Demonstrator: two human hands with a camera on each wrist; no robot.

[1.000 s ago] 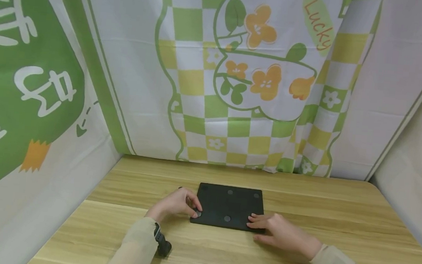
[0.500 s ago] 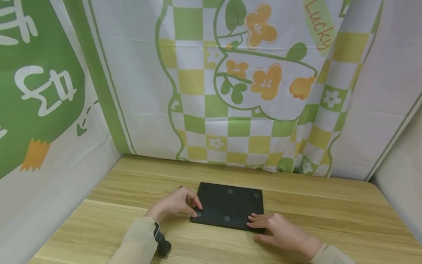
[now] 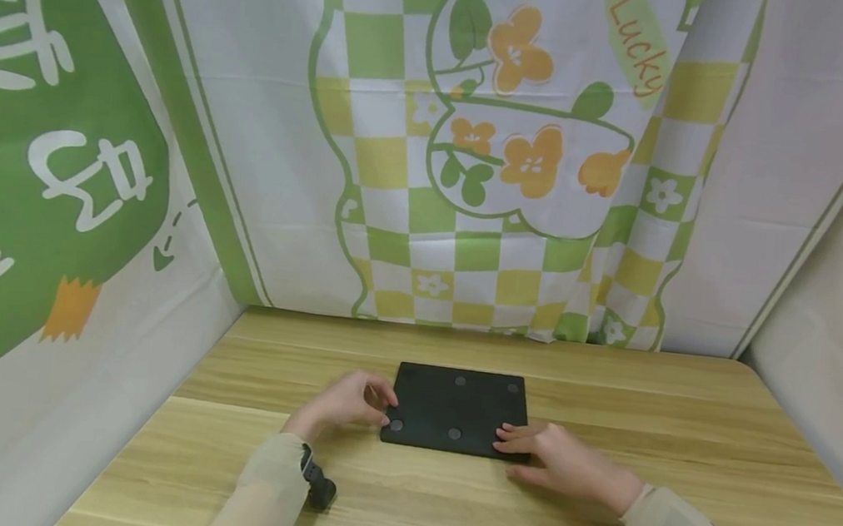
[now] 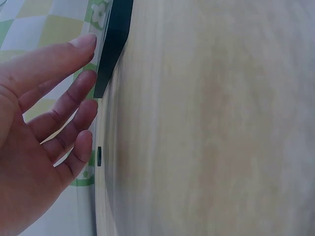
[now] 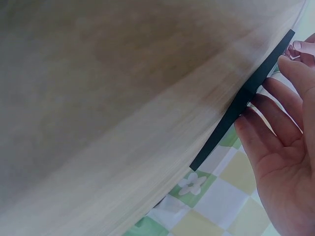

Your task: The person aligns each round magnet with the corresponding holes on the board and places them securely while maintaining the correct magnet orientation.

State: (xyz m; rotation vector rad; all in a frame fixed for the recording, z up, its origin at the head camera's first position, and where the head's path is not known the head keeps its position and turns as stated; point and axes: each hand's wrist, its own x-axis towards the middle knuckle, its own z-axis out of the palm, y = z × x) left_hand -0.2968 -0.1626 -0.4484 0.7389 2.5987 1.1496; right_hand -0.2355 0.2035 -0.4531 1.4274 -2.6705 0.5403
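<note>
A flat black rectangular board (image 3: pixel 446 407) lies on the wooden table, with several small round discs along its long edges. Just beside its left edge is my left hand (image 3: pixel 349 399), fingers loosely bent and holding nothing; a grey disc (image 3: pixel 396 425) shows uncovered by the fingertips. In the left wrist view the left hand (image 4: pixel 49 103) has its thumb and fingers spread, close to the board's end (image 4: pixel 112 54). On the board's front right corner rests my right hand (image 3: pixel 562 463), hiding that corner. The right wrist view has its fingers along the board's far side (image 5: pixel 241 101).
A small dark object (image 4: pixel 99 156) lies on the table past the left hand, mostly hidden in the head view. Behind the wooden table (image 3: pixel 641 416) hangs a green and yellow checked curtain (image 3: pixel 467 259). Printed fabric walls (image 3: pixel 185 292) stand at both sides.
My left hand has drawn slightly left, its fingertips coming off the disc at the front left corner. The right hand and the board look unmoved.
</note>
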